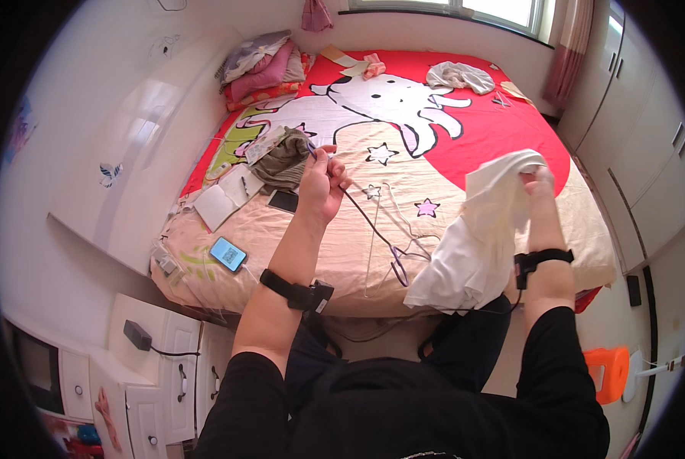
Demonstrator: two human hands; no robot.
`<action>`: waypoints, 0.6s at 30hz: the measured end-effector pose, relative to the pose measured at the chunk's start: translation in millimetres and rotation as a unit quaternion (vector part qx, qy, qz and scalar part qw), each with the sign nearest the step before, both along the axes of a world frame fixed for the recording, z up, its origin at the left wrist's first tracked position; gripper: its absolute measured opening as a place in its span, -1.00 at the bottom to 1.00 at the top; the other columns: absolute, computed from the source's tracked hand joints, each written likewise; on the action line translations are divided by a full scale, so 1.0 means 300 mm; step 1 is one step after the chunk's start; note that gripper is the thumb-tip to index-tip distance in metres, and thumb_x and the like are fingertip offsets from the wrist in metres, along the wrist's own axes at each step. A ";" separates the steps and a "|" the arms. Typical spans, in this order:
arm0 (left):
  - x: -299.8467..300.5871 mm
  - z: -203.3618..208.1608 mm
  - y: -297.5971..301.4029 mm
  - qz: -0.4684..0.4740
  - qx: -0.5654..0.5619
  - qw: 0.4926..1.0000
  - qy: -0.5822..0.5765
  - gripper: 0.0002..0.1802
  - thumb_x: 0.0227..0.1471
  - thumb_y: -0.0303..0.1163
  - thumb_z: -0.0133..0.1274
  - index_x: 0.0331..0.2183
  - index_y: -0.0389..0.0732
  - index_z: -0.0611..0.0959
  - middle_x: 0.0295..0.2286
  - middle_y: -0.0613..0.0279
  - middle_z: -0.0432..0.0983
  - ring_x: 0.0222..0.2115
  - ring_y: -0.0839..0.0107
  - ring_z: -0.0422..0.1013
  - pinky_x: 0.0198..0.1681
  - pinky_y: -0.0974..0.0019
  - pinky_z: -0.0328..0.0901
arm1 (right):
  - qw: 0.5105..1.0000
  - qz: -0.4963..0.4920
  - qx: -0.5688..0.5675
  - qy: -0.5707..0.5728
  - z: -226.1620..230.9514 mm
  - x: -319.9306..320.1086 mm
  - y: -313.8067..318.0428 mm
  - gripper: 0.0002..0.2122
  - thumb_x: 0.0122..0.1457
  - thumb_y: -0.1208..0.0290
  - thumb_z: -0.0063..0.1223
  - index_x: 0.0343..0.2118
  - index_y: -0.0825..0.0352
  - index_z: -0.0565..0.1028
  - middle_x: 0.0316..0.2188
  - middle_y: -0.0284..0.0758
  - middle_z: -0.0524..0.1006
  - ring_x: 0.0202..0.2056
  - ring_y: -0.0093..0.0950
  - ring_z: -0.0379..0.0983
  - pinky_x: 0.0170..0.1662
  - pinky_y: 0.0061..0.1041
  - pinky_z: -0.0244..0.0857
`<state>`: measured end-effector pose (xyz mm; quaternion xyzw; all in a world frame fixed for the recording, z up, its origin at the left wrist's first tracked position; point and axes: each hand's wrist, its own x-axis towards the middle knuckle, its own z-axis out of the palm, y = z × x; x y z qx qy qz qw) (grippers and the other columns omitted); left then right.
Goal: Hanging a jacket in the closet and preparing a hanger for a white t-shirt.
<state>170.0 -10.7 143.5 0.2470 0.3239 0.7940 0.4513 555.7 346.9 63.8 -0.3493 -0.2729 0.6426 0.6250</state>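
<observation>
My left hand (pixel 324 183) is raised over the bed, its fingers closed round one end of a dark, thin clothes hanger (pixel 367 218). The hanger slants down to the right and finishes in a bluish loop low over the bedspread. On the right, my right hand (pixel 539 180) grips the upper part of a white garment (pixel 472 245). Its cloth hangs in folds, the lower end resting at the bed's near edge by my knee. Between my hands, a pale wire hanger (pixel 392 200) lies on the bedspread.
The bed (pixel 335 287) has a red and cream bedspread. On its left side lie a lit phone (pixel 227 253), an open notebook (pixel 217 205), a dark phone (pixel 283 200) and an olive striped cloth (pixel 279 164). Pillows (pixel 262 73) are stacked far left; another white garment (pixel 460 76) lies far right.
</observation>
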 end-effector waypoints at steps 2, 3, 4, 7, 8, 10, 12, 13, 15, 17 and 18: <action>0.059 -0.016 0.052 -0.068 0.007 0.998 -0.009 -0.70 0.29 -0.17 -0.34 -0.18 -0.13 0.40 -0.64 0.34 0.19 -0.64 0.53 0.05 -0.49 0.37 0.08 | 0.990 -0.104 0.094 0.015 0.048 0.363 0.185 -0.80 0.23 0.32 -0.15 -0.25 0.29 0.47 -0.32 -0.30 0.53 -0.30 -0.42 0.50 -0.28 -0.32 0.47; 0.047 -0.017 0.024 -0.055 0.003 0.998 -0.005 -0.70 0.29 -0.17 -0.34 -0.18 -0.13 0.40 -0.64 0.34 0.19 -0.64 0.53 0.05 -0.49 0.37 0.08 | 0.976 -0.162 0.143 0.025 0.123 0.367 0.205 -0.78 0.24 0.29 -0.16 -0.22 0.30 0.46 -0.29 -0.30 0.52 -0.27 -0.44 0.49 -0.24 -0.32 0.45; 0.034 -0.010 -0.010 -0.035 -0.006 0.999 0.015 -0.71 0.28 -0.17 -0.33 -0.18 -0.13 0.40 -0.63 0.32 0.22 -0.63 0.53 0.08 -0.47 0.36 0.11 | 0.968 -0.165 0.189 0.032 0.222 0.338 0.205 -0.75 0.23 0.27 -0.12 -0.17 0.33 0.44 -0.23 -0.29 0.51 -0.20 -0.43 0.47 -0.15 -0.34 0.41; 0.013 -0.017 -0.043 -0.028 0.005 0.999 0.022 -0.71 0.28 -0.17 -0.32 -0.18 -0.12 0.41 -0.58 0.28 0.30 -0.58 0.50 0.16 -0.38 0.32 0.17 | 0.932 -0.129 0.311 -0.133 0.399 0.238 0.093 -0.62 0.18 0.22 -0.01 -0.03 0.35 0.36 -0.10 -0.26 0.47 -0.07 -0.42 0.40 0.00 -0.40 0.28; 0.015 -0.024 -0.049 -0.009 0.016 1.000 -0.004 -0.72 0.28 -0.18 -0.33 -0.18 -0.12 0.40 -0.58 0.28 0.32 -0.57 0.49 0.17 -0.38 0.31 0.19 | 0.874 -0.078 0.375 -0.297 0.417 0.139 0.012 -0.52 0.14 0.20 0.06 0.06 0.35 0.30 -0.03 -0.24 0.42 -0.02 -0.41 0.35 0.05 -0.45 0.21; 0.018 -0.036 -0.076 0.036 0.021 0.998 -0.054 -0.75 0.28 -0.21 -0.34 -0.20 -0.12 0.39 -0.57 0.29 0.35 -0.57 0.46 0.20 -0.37 0.28 0.22 | 0.746 0.148 0.375 -0.530 0.398 -0.082 -0.283 -0.31 -0.01 0.15 0.26 0.14 0.35 0.25 0.05 -0.16 0.37 0.05 -0.43 0.29 0.11 -0.53 0.12; 0.036 -0.039 -0.063 0.052 0.038 0.995 -0.082 -0.76 0.28 -0.22 -0.32 -0.24 -0.13 0.40 -0.56 0.26 0.36 -0.57 0.45 0.20 -0.37 0.26 0.22 | 0.583 0.342 0.423 -0.604 0.338 -0.266 -0.646 -0.20 -0.11 0.16 0.35 0.17 0.35 0.20 0.16 -0.10 0.22 0.12 -0.36 0.23 0.14 -0.46 0.11; 0.019 -0.048 -0.073 0.072 0.042 0.992 -0.090 -0.75 0.27 -0.22 -0.31 -0.26 -0.13 0.42 -0.55 0.24 0.36 -0.57 0.44 0.20 -0.36 0.25 0.21 | 0.524 0.433 0.507 -0.530 0.355 -0.364 -0.869 -0.12 -0.11 0.19 0.34 0.24 0.32 0.06 0.20 -0.10 0.14 0.19 -0.31 0.12 0.17 -0.44 0.09; 0.027 -0.031 -0.066 0.081 0.023 0.991 -0.101 -0.76 0.27 -0.24 -0.30 -0.28 -0.13 0.43 -0.56 0.23 0.40 -0.57 0.42 0.24 -0.37 0.23 0.24 | 0.479 0.527 0.526 -0.464 0.231 -0.453 -1.033 -0.07 -0.08 0.23 0.32 0.28 0.30 -0.08 0.22 -0.08 0.10 0.25 -0.27 0.01 0.19 -0.40 0.06; -0.075 -0.044 -0.139 0.091 0.001 0.993 -0.074 -0.78 0.26 -0.27 -0.29 -0.28 -0.14 0.44 -0.53 0.17 0.45 -0.54 0.35 0.33 -0.34 0.18 0.30 | 0.572 0.546 0.473 -0.390 0.122 -0.571 -1.135 -0.16 -0.01 0.35 0.25 0.28 0.28 -0.04 0.19 -0.12 0.14 0.17 -0.32 0.14 0.18 -0.39 0.06; -0.111 -0.040 -0.203 0.098 -0.026 0.991 -0.091 -0.77 0.26 -0.28 -0.28 -0.28 -0.17 0.43 -0.51 0.13 0.46 -0.51 0.31 0.35 -0.31 0.15 0.31 | 0.562 0.548 0.462 -0.413 0.120 -0.613 -1.171 -0.31 0.04 0.40 0.13 0.24 0.28 0.07 0.05 -0.16 0.24 0.10 -0.33 0.21 0.13 -0.44 0.13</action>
